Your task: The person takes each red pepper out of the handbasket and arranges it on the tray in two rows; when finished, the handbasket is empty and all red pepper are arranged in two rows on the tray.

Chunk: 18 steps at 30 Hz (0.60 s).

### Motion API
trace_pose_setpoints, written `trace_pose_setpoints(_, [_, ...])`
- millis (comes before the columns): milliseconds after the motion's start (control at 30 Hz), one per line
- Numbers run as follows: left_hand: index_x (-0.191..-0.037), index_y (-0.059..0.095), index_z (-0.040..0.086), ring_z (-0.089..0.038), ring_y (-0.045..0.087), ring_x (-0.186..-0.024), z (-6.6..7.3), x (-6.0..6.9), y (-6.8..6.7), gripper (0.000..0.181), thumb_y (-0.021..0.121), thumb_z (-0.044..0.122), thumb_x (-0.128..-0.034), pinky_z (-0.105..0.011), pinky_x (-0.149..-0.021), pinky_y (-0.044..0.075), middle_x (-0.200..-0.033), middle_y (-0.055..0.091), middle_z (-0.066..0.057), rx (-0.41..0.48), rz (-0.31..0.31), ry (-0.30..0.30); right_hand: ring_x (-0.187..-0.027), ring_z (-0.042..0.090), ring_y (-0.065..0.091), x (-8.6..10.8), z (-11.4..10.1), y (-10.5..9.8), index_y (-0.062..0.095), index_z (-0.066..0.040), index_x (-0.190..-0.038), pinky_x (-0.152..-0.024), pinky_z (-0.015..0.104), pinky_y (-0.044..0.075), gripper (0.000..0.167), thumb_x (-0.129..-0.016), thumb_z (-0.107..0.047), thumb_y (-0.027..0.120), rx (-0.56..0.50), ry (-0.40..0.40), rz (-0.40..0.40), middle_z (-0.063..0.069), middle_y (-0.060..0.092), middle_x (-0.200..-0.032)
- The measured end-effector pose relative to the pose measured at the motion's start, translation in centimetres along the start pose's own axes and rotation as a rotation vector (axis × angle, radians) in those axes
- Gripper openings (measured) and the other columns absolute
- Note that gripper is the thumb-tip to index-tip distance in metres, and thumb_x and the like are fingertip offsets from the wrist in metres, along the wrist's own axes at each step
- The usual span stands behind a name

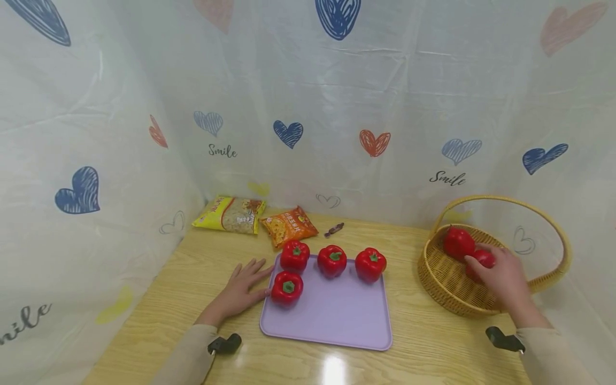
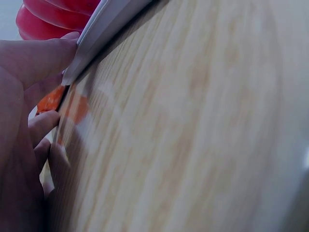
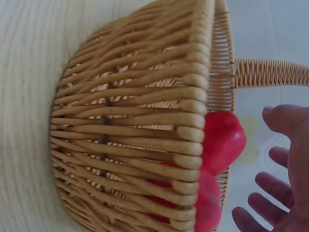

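On the table lies a lilac tray [image 1: 337, 315] with red bell peppers along its back edge [image 1: 332, 262] and left side [image 1: 286, 289]. My left hand [image 1: 243, 289] rests flat with fingers spread at the tray's left edge; its thumb touches the tray rim [image 2: 91, 43] in the left wrist view. A wicker basket [image 1: 447, 280] at the right holds two red peppers, one further back [image 1: 458, 242] and one [image 1: 483, 259] partly under my right hand [image 1: 505, 275]. In the right wrist view that hand [image 3: 289, 169] has its fingers apart, beside the peppers [image 3: 223, 140] and not gripping them.
Behind the tray lie a yellow snack bag [image 1: 231, 215], an orange snack bag [image 1: 290, 226] and a small dark wrapped candy [image 1: 334, 230]. The basket's tall handle [image 1: 510, 199] arches over it. A white curtain with printed hearts hangs behind and at the left.
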State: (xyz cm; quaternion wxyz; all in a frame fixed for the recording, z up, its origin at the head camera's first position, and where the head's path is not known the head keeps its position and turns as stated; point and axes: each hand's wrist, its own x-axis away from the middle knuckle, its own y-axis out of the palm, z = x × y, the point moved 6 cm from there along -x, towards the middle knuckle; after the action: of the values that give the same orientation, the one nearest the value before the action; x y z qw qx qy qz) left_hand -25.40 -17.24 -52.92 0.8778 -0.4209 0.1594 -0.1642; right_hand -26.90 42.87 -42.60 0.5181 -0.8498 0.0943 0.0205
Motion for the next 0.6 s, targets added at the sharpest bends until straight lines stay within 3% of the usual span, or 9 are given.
trace_pose_setpoints(267, [-0.150,0.053,0.017,-0.047,0.021,-0.151,0.1,0.1,-0.1,0.060,0.065,0.043,-0.0980,-0.068,-0.120,0.001,-0.160,0.039,-0.019,-0.001,0.001,-0.001,-0.123,0.064,0.032,-0.7,1.0,-0.7,0.047,0.010,-0.141,-0.095,0.078,0.037,0.072,-0.100,-0.049,0.058,-0.002,0.084,-0.038,0.046,0.038,-0.136])
trace_pose_setpoints(600, [-0.151,0.052,0.019,-0.047,0.020,-0.151,0.0,0.0,0.0,0.060,0.064,0.044,-0.0981,-0.067,-0.120,0.001,-0.160,0.038,-0.018,-0.004,-0.007,-0.006,-0.118,0.067,0.032,-1.7,2.6,-0.6,0.025,0.019,-0.147,-0.093,0.077,0.040,0.087,-0.102,-0.051,0.052,-0.028,0.182,-0.166,0.052,0.029,-0.133])
